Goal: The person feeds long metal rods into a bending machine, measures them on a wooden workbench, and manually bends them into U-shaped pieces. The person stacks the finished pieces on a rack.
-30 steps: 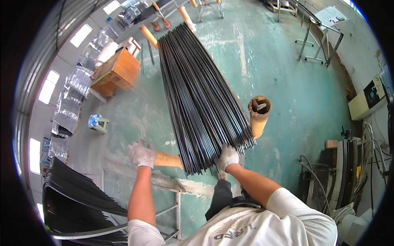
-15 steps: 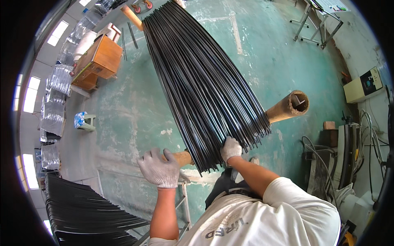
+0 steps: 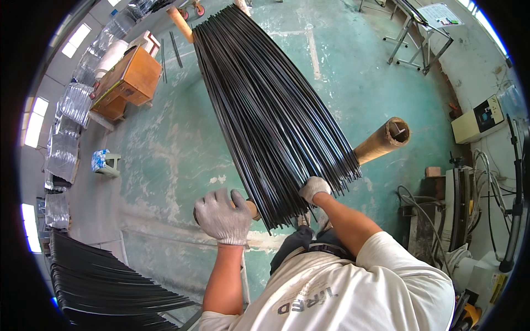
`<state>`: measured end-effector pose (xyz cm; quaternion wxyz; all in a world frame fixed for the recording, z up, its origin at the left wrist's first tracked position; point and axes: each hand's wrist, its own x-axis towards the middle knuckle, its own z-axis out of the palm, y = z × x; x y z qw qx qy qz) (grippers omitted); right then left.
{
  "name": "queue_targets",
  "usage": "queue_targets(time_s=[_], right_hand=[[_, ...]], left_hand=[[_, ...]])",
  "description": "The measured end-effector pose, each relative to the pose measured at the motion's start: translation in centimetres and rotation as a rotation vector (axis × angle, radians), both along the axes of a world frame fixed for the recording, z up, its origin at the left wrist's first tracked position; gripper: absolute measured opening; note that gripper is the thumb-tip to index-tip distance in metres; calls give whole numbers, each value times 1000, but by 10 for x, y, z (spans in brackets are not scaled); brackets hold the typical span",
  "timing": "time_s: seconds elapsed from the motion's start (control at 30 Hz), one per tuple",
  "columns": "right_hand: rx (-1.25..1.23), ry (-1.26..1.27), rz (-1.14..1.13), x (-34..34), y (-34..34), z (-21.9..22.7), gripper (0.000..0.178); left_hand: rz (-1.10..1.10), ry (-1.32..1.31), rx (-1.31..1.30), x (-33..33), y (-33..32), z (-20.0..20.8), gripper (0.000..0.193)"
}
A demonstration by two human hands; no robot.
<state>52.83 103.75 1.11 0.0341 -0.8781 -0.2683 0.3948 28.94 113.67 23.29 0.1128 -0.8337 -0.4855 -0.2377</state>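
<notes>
1. While the right hand [image 3: 314,189], in a whitish knit glove, rests at the near end of a broad bundle of long, slender black rods [image 3: 270,116], its fingers bend down against the rods; the fingertips are hidden, so whether they grasp any rod cannot be told.
2. The left hand [image 3: 222,217], in a greyish-white knit glove, is beside the bundle's near left corner, its back toward the viewer. Its fingers are extended and loosely parted, with no rod among them.
3. Just beyond the left hand, partly covered by it, a short length of brown cardboard tube [image 3: 253,209] shows; contact between the 2 cannot be judged.
4. The bundle occupies the centre of the view, running from the person's front toward the upper left, with uneven near ends.
5. At its near right corner, a thick brown cardboard tube [image 3: 381,142] juts outward at a slant, its open end uppermost; a narrower, yellowish-brown tube [image 3: 180,23] leans at the far left corner.
6. Another mass of black strips [image 3: 110,281] fills the lower left.
7. On the worn green floor [image 3: 182,138] to the left stand an orange-brown wooden desk [image 3: 130,77] and a small pale-green stool [image 3: 112,167] with a blue-and-white covering.
8. At right, a cream box with a dark panel [image 3: 477,119] is near the wall.
</notes>
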Motion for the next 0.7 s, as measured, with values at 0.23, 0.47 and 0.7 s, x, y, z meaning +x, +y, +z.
queue_targets(time_s=[0.23, 0.47, 0.7], right_hand=[[97, 291, -118, 33, -20, 15, 55], [495, 984, -405, 55, -44, 17, 50], [389, 428, -86, 56, -95, 100, 79]], left_hand=[[21, 4, -52, -9, -3, 0, 22], [-50, -155, 41, -16, -4, -12, 18], [-366, -425, -62, 20, -42, -18, 13]])
